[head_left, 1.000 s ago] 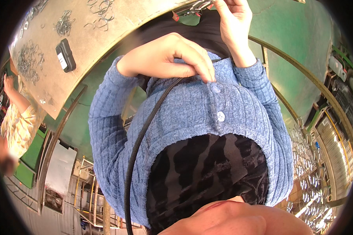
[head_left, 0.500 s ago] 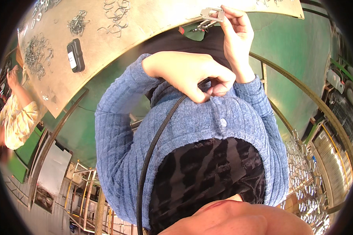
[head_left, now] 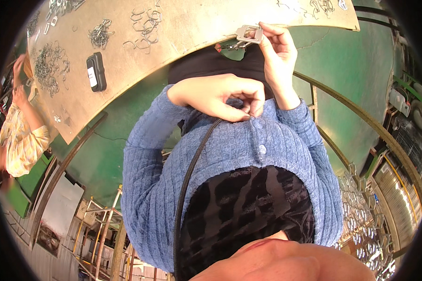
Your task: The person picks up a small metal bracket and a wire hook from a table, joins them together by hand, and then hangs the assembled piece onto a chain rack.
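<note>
My right hand pinches a flat silver metal bracket between thumb and fingertips, holding it up by the near table edge. The bracket has a squarish opening. My left hand is bent in front of my chest, its thumb and fingertips closed at the buttoned front of my blue ribbed cardigan. A black cord runs down the cardigan from beneath that hand. Small dark metal parts with a red tip show beyond the bracket's lower left; their kind is unclear.
On the table lie several piles of bent wire hooks and a black case with a white label. Another person's patterned sleeve is at the far left. A curved metal rail and hanging metal pieces stand at right.
The whole view has shifted, with the table lower in the picture. My left fingers have moved slightly left along the cardigan front. The bracket stays in my right hand, turned slightly.
</note>
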`<state>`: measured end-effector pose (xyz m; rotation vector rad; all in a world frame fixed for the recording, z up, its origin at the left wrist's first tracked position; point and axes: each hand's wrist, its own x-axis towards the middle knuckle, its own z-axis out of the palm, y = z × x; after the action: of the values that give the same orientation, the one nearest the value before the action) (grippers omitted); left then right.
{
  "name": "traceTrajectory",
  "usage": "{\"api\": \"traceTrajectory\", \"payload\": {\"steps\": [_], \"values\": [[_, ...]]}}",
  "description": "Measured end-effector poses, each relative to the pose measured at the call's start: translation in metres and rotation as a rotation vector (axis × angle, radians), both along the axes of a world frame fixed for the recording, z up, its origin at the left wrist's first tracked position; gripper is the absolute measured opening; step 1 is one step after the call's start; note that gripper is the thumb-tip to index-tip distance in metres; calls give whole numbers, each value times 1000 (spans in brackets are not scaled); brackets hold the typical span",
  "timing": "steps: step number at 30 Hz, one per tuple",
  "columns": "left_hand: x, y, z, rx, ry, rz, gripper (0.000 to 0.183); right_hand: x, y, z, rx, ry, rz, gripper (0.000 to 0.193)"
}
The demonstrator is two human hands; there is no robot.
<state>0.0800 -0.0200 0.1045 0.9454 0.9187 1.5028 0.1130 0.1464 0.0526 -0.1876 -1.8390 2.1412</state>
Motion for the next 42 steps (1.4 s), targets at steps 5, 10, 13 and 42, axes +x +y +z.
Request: {"api": "traceTrajectory", "payload": {"steps": [5, 10, 13, 42], "values": [[-14, -25, -18, 5, 203, 720, 33, 3, -3, 9, -42, -37, 55, 23], [-21, -17, -16, -175, 781, 1017, 24, 5, -11, 19, 32, -52, 126, 24], [-22, -12, -7, -123, 859, 1143, 16, 4, -15, 22, 128, 7, 140, 32], [-11, -7, 10, -168, 1224, 1187, 22, 6, -19, 36, 366, 158, 140, 43]]}}
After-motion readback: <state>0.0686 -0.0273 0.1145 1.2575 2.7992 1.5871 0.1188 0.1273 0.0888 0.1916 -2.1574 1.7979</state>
